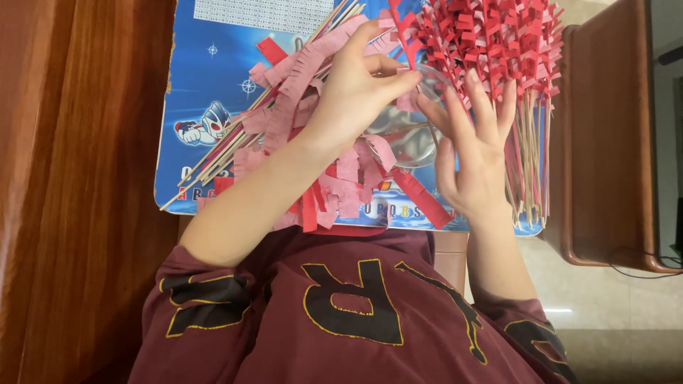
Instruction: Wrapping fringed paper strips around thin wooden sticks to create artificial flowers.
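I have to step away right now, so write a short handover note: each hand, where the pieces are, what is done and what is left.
Left hand: fingertips pinch a red fringed paper strip above the clear tape roll.
Right hand: open, fingers spread, resting against the bundle of finished fringed sticks.
Bare wooden sticks and loose pink and red fringed strips lie on the blue board.
Done: the bundle at right is wrapped.
Left: the bare sticks and loose strips.

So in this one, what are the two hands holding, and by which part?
The left hand pinches a red fringed paper strip at its lower end. The right hand lies open against the bundle of fringed wooden sticks, gripping nothing visible.
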